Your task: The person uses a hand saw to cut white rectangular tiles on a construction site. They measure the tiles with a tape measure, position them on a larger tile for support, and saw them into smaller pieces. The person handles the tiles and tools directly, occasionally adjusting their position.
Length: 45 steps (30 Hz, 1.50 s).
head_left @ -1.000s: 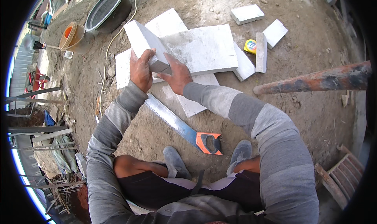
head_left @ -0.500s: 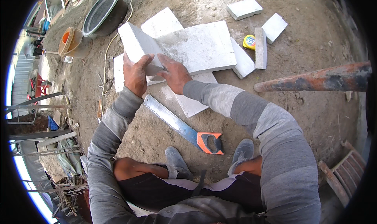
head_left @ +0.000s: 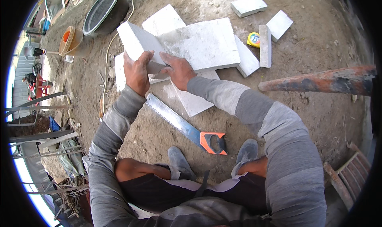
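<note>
My left hand (head_left: 136,72) grips the near left side of a white block (head_left: 136,42), its thumb across the near end. My right hand (head_left: 178,71) holds the block's near right corner, fingers curled against it. The block lies angled across the left part of a larger white slab (head_left: 204,42), which rests on more slabs (head_left: 193,98). Below my hands, a handsaw (head_left: 175,118) with an orange and black handle lies on the dirt. A yellow tape measure (head_left: 253,39) sits beside a narrow upright-looking white piece (head_left: 265,45) to the right.
Small white blocks (head_left: 248,5) lie at the upper right. A rusty pipe (head_left: 314,80) reaches in from the right, above a slatted metal frame (head_left: 350,175). A dark tub (head_left: 115,20), a bucket (head_left: 77,44), a pale cable (head_left: 106,67) and scrap (head_left: 59,159) are on the left.
Both hands and the block have shifted slightly leftward relative to the slab over the last second. Both hands keep their hold; the saw is still lying in place.
</note>
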Each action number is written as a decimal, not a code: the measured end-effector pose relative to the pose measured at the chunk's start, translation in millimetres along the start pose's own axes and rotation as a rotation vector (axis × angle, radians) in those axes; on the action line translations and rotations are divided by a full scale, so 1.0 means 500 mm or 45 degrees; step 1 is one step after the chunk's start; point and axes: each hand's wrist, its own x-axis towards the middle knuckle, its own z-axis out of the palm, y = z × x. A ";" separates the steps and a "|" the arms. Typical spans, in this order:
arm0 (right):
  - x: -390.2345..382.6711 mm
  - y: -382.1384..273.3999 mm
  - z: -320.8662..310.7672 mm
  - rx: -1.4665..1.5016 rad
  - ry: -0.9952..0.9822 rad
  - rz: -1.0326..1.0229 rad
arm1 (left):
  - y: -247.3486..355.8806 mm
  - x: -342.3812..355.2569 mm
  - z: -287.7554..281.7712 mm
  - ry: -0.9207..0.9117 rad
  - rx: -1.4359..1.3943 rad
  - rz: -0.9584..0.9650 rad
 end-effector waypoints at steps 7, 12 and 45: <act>0.002 0.014 0.009 0.048 0.039 -0.022 | 0.010 -0.001 0.011 0.028 0.003 0.008; -0.002 0.015 0.015 -0.030 0.095 -0.052 | 0.008 -0.002 0.006 0.041 -0.029 -0.021; 0.107 0.084 -0.119 -0.107 0.233 0.151 | -0.031 -0.006 -0.076 0.378 0.035 -0.133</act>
